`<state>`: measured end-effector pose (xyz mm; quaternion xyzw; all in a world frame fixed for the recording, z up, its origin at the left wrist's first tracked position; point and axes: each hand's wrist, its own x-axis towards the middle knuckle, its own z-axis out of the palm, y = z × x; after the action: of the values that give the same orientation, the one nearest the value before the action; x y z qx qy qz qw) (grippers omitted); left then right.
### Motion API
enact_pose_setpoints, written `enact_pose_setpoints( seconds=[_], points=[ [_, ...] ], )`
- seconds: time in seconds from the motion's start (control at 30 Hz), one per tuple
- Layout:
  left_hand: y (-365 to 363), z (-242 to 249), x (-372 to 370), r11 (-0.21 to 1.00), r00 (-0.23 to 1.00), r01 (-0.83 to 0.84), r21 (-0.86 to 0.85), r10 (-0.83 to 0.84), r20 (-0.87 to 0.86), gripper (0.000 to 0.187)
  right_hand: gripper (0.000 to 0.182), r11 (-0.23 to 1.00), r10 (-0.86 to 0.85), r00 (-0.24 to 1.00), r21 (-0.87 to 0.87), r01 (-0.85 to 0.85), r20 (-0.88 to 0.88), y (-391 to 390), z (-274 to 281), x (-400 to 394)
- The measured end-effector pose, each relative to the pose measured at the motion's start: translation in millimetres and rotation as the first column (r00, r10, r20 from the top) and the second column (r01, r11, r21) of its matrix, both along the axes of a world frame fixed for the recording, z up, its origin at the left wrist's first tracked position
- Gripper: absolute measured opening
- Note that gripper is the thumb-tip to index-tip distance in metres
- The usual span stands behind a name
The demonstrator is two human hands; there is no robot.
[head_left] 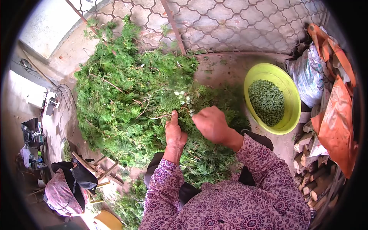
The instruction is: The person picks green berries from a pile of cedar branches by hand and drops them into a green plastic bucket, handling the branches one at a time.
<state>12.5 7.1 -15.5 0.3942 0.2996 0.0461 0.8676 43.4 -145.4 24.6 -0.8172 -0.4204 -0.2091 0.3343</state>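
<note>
Left hand [175, 134] at near side of leafy sprig [172, 103], forefinger extended, other fingers curled; whether these clamp stem, cannot tell. Right hand [214, 124] just beside, fingers bunched together at pale cones [188, 100] on sprig; grip on any cone, cannot tell. Sprig above large heap of green branches [115, 96]. Yellow basin [294, 103], holding small green cones [266, 101], right of heap.

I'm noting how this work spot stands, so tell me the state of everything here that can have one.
Left hand: one finger extended, others curled.
Right hand: fingers curled shut; any hold hidden.
Leafy cuttings: green, loosely heaped.
Yellow basin: part filled with small green pieces.
White sack: bulging.
Orange bag: crumpled.
Firewood: piled.
</note>
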Motion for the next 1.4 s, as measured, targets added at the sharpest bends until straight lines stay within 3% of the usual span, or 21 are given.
enact_pose_setpoints(
  seconds=[0.07, 0.13, 0.2, 0.33, 0.4, 0.47, 0.57, 0.63, 0.67, 0.73, 0.77, 0.8, 0.87, 0.9, 0.93, 1.0, 1.03, 1.1, 1.17, 1.33, 1.4],
  points=[
    [-1.9, 3.9, -0.4, 0.983, 0.994, 0.041, -0.178, -0.021, 0.112, 0.032, 0.008, 1.000, 0.025, 0.997, -0.009, -0.025, 0.067, 5.9, -6.9, -5.2],
    [-1.9, 1.5, -0.4, 0.978, 0.997, 0.019, -0.210, -0.004, 0.072, 0.030, 0.007, 0.996, 0.069, 0.994, -0.063, -0.064, 0.090, 9.4, -9.0, -7.8],
    [-2.7, 1.7, -1.2, 0.940, 0.990, 0.071, -0.333, -0.026, 0.138, 0.031, 0.006, 0.994, 0.078, 0.993, -0.088, -0.070, 0.086, 10.6, -9.3, -8.1],
    [-7.4, 6.3, 0.2, 0.930, 0.985, 0.077, -0.360, -0.014, 0.173, 0.022, 0.007, 0.988, 0.104, 0.989, -0.125, -0.091, 0.105, 13.2, -13.2, -11.3],
    [-9.7, 1.0, 0.6, 0.980, 0.995, -0.021, -0.197, 0.040, 0.096, 0.018, 0.007, 0.988, 0.115, 0.988, -0.111, -0.103, 0.105, 14.5, -17.8, -11.9],
    [-8.9, 2.6, 0.0, 0.970, 0.995, -0.038, -0.241, 0.060, 0.082, 0.016, 0.009, 0.988, 0.127, 0.986, -0.097, -0.117, 0.103, 14.3, -19.4, -13.2],
    [-5.8, 5.2, -0.7, 0.978, 0.998, -0.021, -0.207, 0.031, 0.046, 0.015, 0.009, 0.983, 0.151, 0.988, -0.105, -0.154, -0.031, 9.4, -12.8, -15.3],
    [-0.4, 3.1, -0.4, 0.984, 1.000, 0.011, -0.179, -0.010, 0.004, 0.014, 0.010, 0.964, 0.246, 0.900, 0.190, -0.187, -0.360, 4.3, 3.7, -14.5],
    [-0.2, 7.0, -1.7, 0.983, 1.000, 0.006, -0.181, -0.006, 0.003, 0.014, 0.010, 0.963, 0.249, 0.898, 0.188, -0.191, -0.362, 0.2, 8.9, -11.4],
    [-3.7, 28.8, -3.6, 1.000, 0.983, 0.000, 0.000, 0.000, -0.183, 0.020, 0.013, 0.949, 0.194, 0.761, 0.315, 0.015, -0.620, -11.7, 15.1, -0.6],
    [-3.5, 26.8, -5.7, 0.999, 0.991, 0.038, -0.034, -0.042, -0.124, 0.029, 0.012, 0.940, 0.200, 0.636, 0.330, 0.091, -0.745, -15.7, 10.6, 4.7],
    [-4.0, 26.2, -6.3, 0.999, 0.991, 0.041, -0.035, -0.045, -0.124, 0.029, 0.012, 0.940, 0.198, 0.637, 0.329, 0.093, -0.745, -15.3, 8.5, 7.4],
    [-4.8, 26.4, -6.3, 0.997, 0.991, 0.071, -0.040, -0.075, -0.114, 0.030, 0.012, 0.915, 0.272, 0.503, 0.382, 0.129, -0.820, -11.4, 4.6, 10.2],
    [-5.4, 26.4, -6.4, 0.995, 0.990, 0.086, -0.042, -0.090, -0.110, 0.031, 0.016, 0.931, 0.213, 0.617, 0.349, 0.107, -0.757, -5.2, -0.7, 9.2],
    [-6.4, 25.8, -6.6, 0.995, 0.989, 0.090, -0.041, -0.094, -0.112, 0.031, 0.016, 0.930, 0.212, 0.617, 0.350, 0.112, -0.758, -4.5, -2.1, 8.2],
    [-8.5, 23.9, -7.5, 0.998, 0.990, 0.066, 0.009, -0.065, -0.122, 0.027, 0.022, 0.984, 0.101, 0.699, 0.176, 0.036, -0.708, -3.7, 0.5, 5.9],
    [-7.3, 19.7, -7.9, 0.998, 0.990, 0.068, 0.009, -0.067, -0.124, 0.027, 0.026, 0.981, 0.113, 0.718, 0.194, 0.032, -0.687, -2.3, -4.0, 6.3],
    [-2.2, 8.2, -7.8, 0.981, 0.982, 0.186, -0.051, -0.184, 0.027, 0.026, 0.024, 0.981, 0.133, 0.705, 0.194, 0.006, -0.696, -2.3, -6.1, 6.6],
    [0.3, 4.4, -8.2, 0.979, 0.982, 0.189, -0.069, -0.190, -0.003, 0.025, 0.023, 0.981, 0.155, 0.692, 0.195, -0.021, -0.705, -2.3, -6.2, 6.0],
    [3.2, 4.8, -11.4, 0.973, 0.975, 0.149, -0.176, -0.174, -0.135, 0.021, 0.015, 0.894, 0.397, 0.486, 0.448, -0.012, -0.779, -3.1, -10.4, 4.2],
    [4.9, 2.4, -11.6, 0.976, 0.974, 0.183, -0.120, -0.196, -0.112, 0.025, 0.014, 0.888, 0.405, 0.521, 0.458, -0.031, -0.751, -2.9, -5.1, 3.7]
  ],
)
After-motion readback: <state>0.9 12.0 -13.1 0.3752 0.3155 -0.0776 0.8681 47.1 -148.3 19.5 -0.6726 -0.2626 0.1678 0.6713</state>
